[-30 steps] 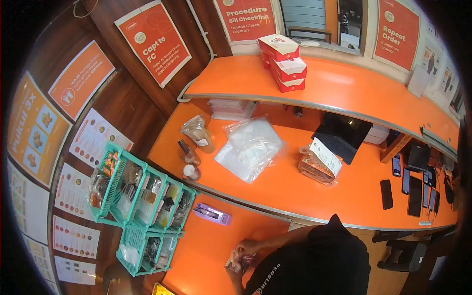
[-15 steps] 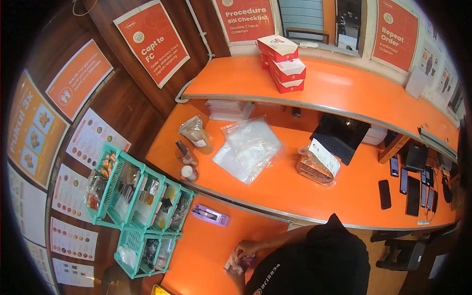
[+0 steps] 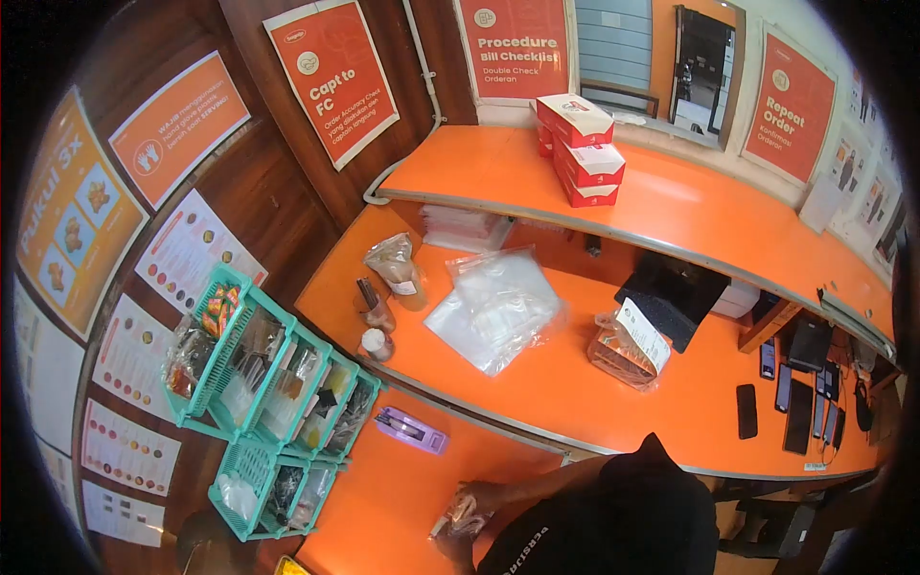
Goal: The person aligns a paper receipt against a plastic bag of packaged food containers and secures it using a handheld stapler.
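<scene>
At the bottom of the head view, my right hand (image 3: 485, 495) and my left hand (image 3: 454, 547) are close together over the lower orange counter (image 3: 383, 489). Between them is a crinkled clear plastic bag (image 3: 465, 516) with something pinkish inside, too small to make out. The fingers of both hands are closed on this bag. A purple stapler-like object (image 3: 412, 429) lies up and left of my hands. Part of my left hand is hidden by my black shirt (image 3: 604, 517).
Green baskets (image 3: 259, 402) with packets stand at the left. On the upper counter are clear plastic bags (image 3: 503, 302), a bagged drink (image 3: 398, 273), a wrapped package with a receipt (image 3: 628, 350), a tablet (image 3: 676, 292) and several phones (image 3: 747, 412). Red-and-white boxes (image 3: 580, 153) sit on the shelf.
The camera view has shifted, so the counters and boxes appear lower. My hands stay together on the small bag, with the fingers slightly rearranged.
</scene>
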### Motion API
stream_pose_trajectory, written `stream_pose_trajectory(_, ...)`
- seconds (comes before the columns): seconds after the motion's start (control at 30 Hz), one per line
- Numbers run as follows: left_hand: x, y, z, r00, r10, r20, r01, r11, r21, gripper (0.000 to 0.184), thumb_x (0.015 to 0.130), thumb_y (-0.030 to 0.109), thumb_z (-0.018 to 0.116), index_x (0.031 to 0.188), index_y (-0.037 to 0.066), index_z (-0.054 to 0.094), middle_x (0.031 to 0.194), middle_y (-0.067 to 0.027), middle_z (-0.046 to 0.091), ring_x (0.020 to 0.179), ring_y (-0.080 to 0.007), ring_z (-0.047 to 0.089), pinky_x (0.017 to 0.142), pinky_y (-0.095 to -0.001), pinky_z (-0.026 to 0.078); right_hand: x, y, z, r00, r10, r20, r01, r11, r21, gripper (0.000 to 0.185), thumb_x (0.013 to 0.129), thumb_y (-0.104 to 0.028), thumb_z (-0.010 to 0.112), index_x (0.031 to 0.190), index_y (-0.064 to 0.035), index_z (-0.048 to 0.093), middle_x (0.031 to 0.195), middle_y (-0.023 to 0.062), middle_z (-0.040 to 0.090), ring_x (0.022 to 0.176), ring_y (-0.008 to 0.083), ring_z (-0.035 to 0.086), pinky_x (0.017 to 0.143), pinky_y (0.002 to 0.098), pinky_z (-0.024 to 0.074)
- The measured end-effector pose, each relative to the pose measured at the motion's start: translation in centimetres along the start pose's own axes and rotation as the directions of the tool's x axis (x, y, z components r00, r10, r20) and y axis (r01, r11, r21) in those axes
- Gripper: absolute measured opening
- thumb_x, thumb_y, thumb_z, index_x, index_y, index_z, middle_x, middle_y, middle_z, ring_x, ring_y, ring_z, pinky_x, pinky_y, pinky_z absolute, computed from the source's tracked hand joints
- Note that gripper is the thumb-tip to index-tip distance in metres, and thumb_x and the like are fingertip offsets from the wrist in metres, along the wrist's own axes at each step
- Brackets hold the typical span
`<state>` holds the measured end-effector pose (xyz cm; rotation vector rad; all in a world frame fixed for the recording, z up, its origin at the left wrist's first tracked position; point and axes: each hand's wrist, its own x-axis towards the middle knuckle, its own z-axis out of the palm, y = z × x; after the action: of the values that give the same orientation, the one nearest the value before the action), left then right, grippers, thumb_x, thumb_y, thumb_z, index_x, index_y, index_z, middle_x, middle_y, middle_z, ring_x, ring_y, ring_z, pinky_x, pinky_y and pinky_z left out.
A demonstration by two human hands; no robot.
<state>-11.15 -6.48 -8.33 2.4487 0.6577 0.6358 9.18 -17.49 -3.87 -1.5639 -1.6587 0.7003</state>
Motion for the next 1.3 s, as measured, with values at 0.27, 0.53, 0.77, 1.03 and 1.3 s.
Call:
stream_pose_trajectory(0.27,3.0,3.5,-3.4,0.965,0.017,0.262,-0.04,0.996,0.084,0.032,0.068,0.02,0.081,0.1,0.017,0.082,0.105,-0.0139,0.06,0.1,-0.0411,0.058,0.077,-0.0545,0.05,-0.4,2.3,2.0,0.979,-0.189,-0.073,0.179,0.977,-0.118,0.041,0.092,-0.049,0.064,0.106,-0.0111,0.071,0.124,0.0092,0.063,0.112,0.0314,0.057,0.101,0.0465,0.0444)
stream_pose_trajectory(0.53,-1.5,-5.2,-2.2,0.949,0.162,0.272,-0.179,0.983,0.041,0.044,0.073,0.02,0.077,0.117,0.017,0.076,0.108,-0.0167,0.065,0.111,-0.0414,0.058,0.091,-0.0497,0.051,1.2,-4.0,-2.0,0.999,-0.04,0.037,0.042,0.998,-0.055,0.057,0.07,-0.053,0.081,0.103,-0.0062,0.073,0.12,0.0134,0.068,0.121,0.034,0.061,0.107,0.0466,0.0447)
stream_pose_trajectory(0.77,-0.9,-1.4,-6.9,0.948,-0.305,0.096,0.316,0.939,-0.14,0.026,0.08,0.017,0.07,0.104,0.008,0.072,0.115,-0.0144,0.063,0.11,-0.0339,0.061,0.094,-0.0438,0.05,1.9,-0.5,-0.3,0.951,-0.111,0.287,0.182,0.955,-0.233,0.029,0.08,-0.029,0.079,0.1,-0.0077,0.072,0.108,0.0138,0.068,0.109,0.0348,0.064,0.1,0.0443,0.0479)
stream_pose_trajectory(1.03,-10.9,-7.3,-51.2,-0.155,0.155,-0.976,0.665,0.747,0.013,0.028,0.107,0.023,0.056,0.118,-0.003,0.06,0.096,-0.0156,0.055,0.087,-0.0348,0.056,0.079,-0.046,0.046,3.7,-0.6,-4.7,0.978,-0.038,0.205,0.088,0.966,-0.242,0.015,0.085,-0.003,0.069,0.099,-0.003,0.066,0.11,0.017,0.061,0.105,0.0367,0.062,0.093,0.0449,0.0518)
stream_pose_trajectory(1.3,-18.6,-7.1,-71.7,-0.039,-0.606,-0.794,0.147,0.783,-0.605,0.054,0.099,0.048,0.068,0.133,0.006,0.066,0.119,-0.0052,0.071,0.106,-0.0131,0.065,0.093,-0.0343,0.051,6.3,0.7,-5.7,0.994,-0.039,-0.099,0.026,0.992,-0.126,0.008,0.091,-0.002,0.067,0.099,-0.0015,0.067,0.106,0.0138,0.062,0.091,0.0263,0.067,0.071,0.0332,0.0551)
